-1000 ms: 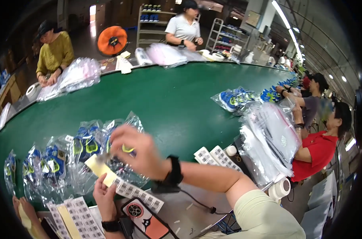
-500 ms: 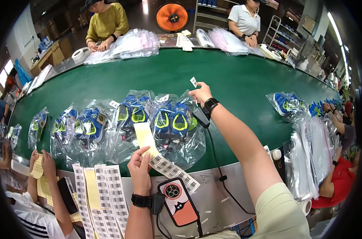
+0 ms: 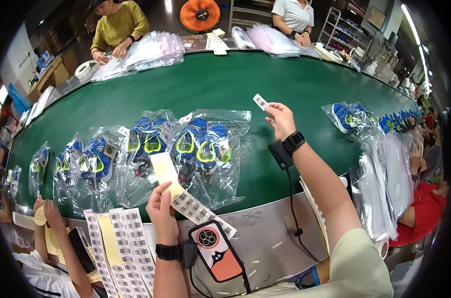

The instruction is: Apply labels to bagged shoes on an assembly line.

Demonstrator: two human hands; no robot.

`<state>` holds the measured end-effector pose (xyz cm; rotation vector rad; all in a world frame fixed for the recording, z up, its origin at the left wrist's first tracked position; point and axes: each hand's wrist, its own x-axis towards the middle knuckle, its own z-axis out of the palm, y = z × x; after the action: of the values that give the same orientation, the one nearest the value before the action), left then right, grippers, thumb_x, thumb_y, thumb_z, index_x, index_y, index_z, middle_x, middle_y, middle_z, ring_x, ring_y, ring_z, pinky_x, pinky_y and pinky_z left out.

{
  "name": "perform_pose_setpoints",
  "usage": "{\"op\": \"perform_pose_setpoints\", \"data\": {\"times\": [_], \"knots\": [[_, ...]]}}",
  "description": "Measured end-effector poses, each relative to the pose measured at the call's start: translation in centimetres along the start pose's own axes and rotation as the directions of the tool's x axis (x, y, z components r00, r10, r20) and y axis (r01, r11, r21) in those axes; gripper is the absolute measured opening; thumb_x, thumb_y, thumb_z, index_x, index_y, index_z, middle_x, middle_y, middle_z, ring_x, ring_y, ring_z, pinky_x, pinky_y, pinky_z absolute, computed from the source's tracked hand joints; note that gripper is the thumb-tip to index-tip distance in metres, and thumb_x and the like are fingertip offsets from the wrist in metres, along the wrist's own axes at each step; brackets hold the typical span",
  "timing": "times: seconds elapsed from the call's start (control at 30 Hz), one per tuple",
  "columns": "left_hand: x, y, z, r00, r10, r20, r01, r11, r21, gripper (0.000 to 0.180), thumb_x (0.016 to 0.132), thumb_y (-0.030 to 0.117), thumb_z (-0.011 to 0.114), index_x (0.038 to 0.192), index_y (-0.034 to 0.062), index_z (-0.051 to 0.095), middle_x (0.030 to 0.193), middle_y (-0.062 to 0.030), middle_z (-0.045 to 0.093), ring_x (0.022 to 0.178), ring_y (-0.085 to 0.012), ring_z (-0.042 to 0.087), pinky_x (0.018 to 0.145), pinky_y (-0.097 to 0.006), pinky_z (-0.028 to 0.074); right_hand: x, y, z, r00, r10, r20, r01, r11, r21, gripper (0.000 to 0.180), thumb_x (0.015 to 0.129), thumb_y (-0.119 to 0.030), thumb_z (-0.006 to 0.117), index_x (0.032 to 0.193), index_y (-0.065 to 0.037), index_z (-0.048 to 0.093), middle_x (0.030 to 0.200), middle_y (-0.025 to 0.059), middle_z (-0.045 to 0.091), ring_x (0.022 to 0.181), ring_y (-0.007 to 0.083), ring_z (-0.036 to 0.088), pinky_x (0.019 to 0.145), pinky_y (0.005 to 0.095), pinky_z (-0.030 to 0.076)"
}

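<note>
My left hand [image 3: 162,211] is closed on a strip of barcode labels [image 3: 198,208], pinching it where its bare yellowish backing begins. The backing end of the strip overlaps the lower part of the bagged shoes. My right hand [image 3: 282,121] is raised over the green belt, with a small white barcode sticker [image 3: 260,102] between thumb and fingers. To its left, a pair of blue shoes with lime trim [image 3: 205,149] lies in a clear plastic bag [image 3: 228,186]. Another bagged pair [image 3: 148,136] lies beside it, with a white sticker on the bag between them.
More bagged shoes [image 3: 99,161] lie left on the green belt [image 3: 290,74], others [image 3: 352,119] at right. Label sheets [image 3: 131,238] and a phone [image 3: 218,251] are on the metal ledge. Clear bags [image 3: 379,184] stack at right. Co-workers sit across and on both sides; a cable hangs from my right wrist.
My right hand has moved right, away from the nearest bag's top corner, still with the sticker. That bag's upper edge now lies spread out. My left hand keeps its hold on the label strip.
</note>
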<state>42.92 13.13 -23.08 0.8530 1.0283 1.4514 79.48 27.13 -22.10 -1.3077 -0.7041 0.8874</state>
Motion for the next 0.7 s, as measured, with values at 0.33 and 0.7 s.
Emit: {"op": "perform_pose_setpoints", "data": {"times": [0.33,0.7], "knots": [[-0.2,0.3,0.0,0.999,0.017,0.034,-0.015,0.998,-0.056,0.022,0.096,0.011,0.051,0.112,-0.0017,0.060,0.097,-0.0050,0.064,0.083,-0.0091,0.061,0.072,-0.022,0.049,3.5,1.4,3.5,0.904,0.383,0.188,-0.335,0.910,-0.244,0.008,0.079,-0.002,0.070,0.085,0.000,0.065,0.090,0.0090,0.066,0.075,0.0199,0.062,0.070,0.0354,0.055],[0.0,-0.3,0.6,0.998,0.018,0.055,-0.017,1.000,-0.010,0.026,0.097,0.016,0.049,0.114,-0.0029,0.058,0.104,-0.0104,0.064,0.089,-0.0146,0.063,0.079,-0.027,0.051,2.4,3.0,5.3,0.994,0.094,0.048,-0.053,0.836,-0.546,0.016,0.067,0.002,0.071,0.053,0.002,0.063,0.058,0.0110,0.064,0.050,0.0149,0.062,0.043,0.0287,0.047]]}}
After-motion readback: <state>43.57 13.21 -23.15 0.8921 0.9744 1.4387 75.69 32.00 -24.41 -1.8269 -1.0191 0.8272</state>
